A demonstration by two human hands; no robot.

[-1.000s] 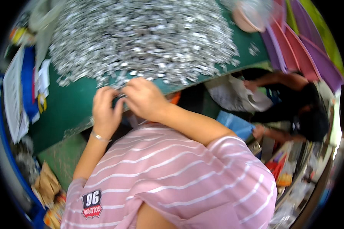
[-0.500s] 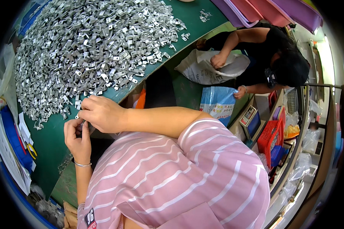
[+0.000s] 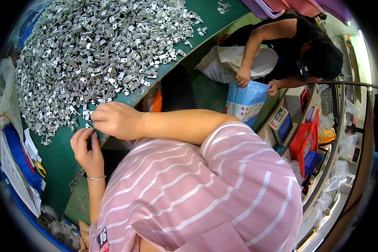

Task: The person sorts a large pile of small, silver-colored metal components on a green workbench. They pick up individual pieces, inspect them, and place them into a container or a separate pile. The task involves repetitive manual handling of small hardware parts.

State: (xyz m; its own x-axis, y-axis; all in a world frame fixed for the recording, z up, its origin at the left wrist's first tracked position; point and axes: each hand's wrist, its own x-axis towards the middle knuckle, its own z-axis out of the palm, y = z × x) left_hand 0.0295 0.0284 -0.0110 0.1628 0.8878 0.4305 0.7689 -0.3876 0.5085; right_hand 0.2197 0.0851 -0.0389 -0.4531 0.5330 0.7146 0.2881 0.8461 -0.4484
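Head view: the clips [image 3: 101, 54] look like thin bent metal, so I'd guess light, stiff, kinda slick and hard to break. I'd pinch one by its flat tab. They're heaped on the green table [image 3: 56, 180], mostly beyond both hands, with a few strays right by the fingertips. Right hand [image 3: 116, 120] is curled at the heap's near edge; left hand [image 3: 88, 155] is just beside it, half-curled. Can't tell if either's gripping a clip.

Red basket [image 3: 299, 147] (blue box [image 3: 310, 163] beside it).
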